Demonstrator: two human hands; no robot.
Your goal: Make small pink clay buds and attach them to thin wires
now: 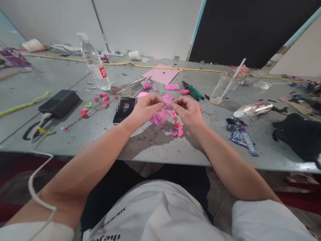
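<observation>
Over the pink pieces near the table's front, my left hand and my right hand are close together, fingertips pinched. Between them is a thin, see-through pinkish piece that looks like plastic film; its edges are partly hidden by the fingers. Just below lie a crinkled magenta wrapper and small pink-red crumpled clay-like bits. A black phone lies flat beside my left hand. Behind the hands are small pink packets and green-handled pliers.
A water bottle stands at the back left, near a black adapter with a white cable. Red beaded wire pieces lie left. To the right are a plastic cup with straw, a lying bottle, keychains and a black cloth item.
</observation>
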